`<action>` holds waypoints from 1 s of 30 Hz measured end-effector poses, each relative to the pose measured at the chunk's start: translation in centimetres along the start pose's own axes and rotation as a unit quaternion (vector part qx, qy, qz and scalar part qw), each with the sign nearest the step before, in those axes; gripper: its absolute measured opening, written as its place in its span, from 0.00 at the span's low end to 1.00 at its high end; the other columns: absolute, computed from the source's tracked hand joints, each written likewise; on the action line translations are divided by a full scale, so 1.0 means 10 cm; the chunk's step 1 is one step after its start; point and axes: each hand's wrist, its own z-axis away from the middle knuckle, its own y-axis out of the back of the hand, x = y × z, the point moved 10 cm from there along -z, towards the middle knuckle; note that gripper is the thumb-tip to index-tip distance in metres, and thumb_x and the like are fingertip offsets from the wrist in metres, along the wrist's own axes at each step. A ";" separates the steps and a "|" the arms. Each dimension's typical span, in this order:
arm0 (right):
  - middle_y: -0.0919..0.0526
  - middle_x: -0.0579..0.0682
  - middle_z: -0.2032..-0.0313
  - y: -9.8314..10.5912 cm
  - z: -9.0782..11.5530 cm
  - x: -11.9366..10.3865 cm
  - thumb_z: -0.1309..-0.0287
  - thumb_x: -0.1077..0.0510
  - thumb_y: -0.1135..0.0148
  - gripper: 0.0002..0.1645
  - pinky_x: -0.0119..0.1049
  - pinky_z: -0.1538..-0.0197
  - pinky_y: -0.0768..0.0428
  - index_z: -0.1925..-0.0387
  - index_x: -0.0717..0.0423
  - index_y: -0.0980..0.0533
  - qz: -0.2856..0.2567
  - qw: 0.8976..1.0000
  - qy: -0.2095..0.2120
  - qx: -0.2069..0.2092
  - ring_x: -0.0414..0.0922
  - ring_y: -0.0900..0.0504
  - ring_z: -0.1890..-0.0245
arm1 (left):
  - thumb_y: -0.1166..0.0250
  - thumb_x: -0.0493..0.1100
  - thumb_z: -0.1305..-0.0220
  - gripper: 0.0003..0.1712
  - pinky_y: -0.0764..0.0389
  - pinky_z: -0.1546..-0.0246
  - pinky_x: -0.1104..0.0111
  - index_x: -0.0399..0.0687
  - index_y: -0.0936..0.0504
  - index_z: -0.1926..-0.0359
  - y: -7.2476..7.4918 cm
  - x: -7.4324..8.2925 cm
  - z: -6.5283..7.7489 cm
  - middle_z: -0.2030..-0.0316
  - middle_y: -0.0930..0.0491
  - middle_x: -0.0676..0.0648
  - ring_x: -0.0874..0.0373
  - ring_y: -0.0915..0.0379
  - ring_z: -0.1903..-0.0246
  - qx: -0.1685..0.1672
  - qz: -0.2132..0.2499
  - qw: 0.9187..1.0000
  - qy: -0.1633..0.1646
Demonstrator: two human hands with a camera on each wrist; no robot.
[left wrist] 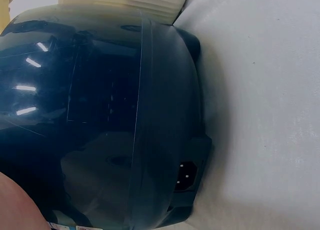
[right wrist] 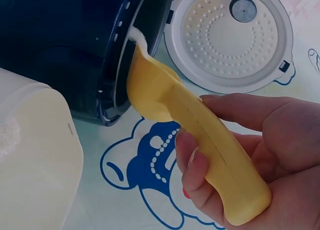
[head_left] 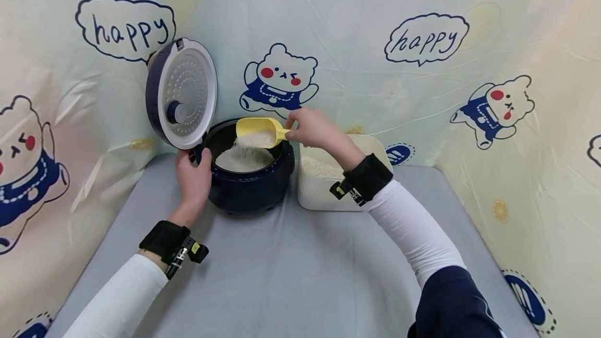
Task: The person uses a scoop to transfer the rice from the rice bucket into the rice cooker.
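A dark blue rice cooker (head_left: 249, 192) stands on the table with its lid (head_left: 190, 93) raised at the left. White rice (head_left: 244, 159) lies inside the pot. My right hand (head_left: 312, 130) grips the handle of a yellow scoop (right wrist: 200, 135), tilted over the cooker's rim. Rice grains fall from the scoop into the pot. At the cooker's left side my left hand (head_left: 193, 176) holds the hinge area beneath the lid, thumb toward the pot and fingers partly hidden. In the left wrist view, only a bit of that hand (left wrist: 17, 205) shows beside the cooker's glossy wall.
Right of the cooker stands a cream-coloured open bin (head_left: 324, 194) with rice in it, under my right forearm. A power socket (left wrist: 186, 176) sits low on the cooker. Grey cloth covers the table (head_left: 281, 275), and a printed curtain (head_left: 347, 25) hangs behind it.
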 end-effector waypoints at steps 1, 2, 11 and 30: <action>0.16 0.52 0.55 0.00 -0.01 0.00 0.29 0.54 0.37 0.16 0.36 0.63 0.20 0.45 0.57 0.19 0.006 1.000 0.002 0.006 0.47 0.19 0.70 | 0.42 0.54 0.24 0.30 0.35 0.30 0.52 0.40 0.29 0.31 0.00 0.00 0.00 0.32 0.32 0.36 0.45 0.35 0.32 0.000 0.001 1.000 0.001; 0.16 0.52 0.55 0.00 -0.02 0.00 0.29 0.54 0.36 0.16 0.36 0.62 0.20 0.45 0.57 0.19 0.011 1.000 0.005 0.011 0.47 0.20 0.68 | 0.42 0.54 0.24 0.30 0.35 0.30 0.52 0.40 0.29 0.31 0.00 0.01 0.00 0.32 0.32 0.36 0.45 0.35 0.32 0.000 0.003 1.000 0.000; 0.15 0.54 0.56 -0.03 -0.04 0.05 0.31 0.56 0.35 0.18 0.36 0.60 0.23 0.45 0.61 0.18 0.024 0.999 0.008 0.046 0.48 0.22 0.63 | 0.41 0.53 0.24 0.29 0.34 0.30 0.52 0.41 0.29 0.31 0.00 0.00 0.01 0.32 0.32 0.37 0.46 0.35 0.33 -0.003 0.008 1.000 -0.003; 0.17 0.56 0.56 -0.08 0.00 0.17 0.35 0.59 0.29 0.13 0.40 0.56 0.23 0.52 0.60 0.21 0.017 0.998 0.020 0.051 0.51 0.23 0.61 | 0.41 0.51 0.24 0.27 0.34 0.31 0.53 0.39 0.28 0.32 0.01 0.04 0.01 0.34 0.30 0.36 0.46 0.34 0.34 0.004 0.008 1.000 -0.010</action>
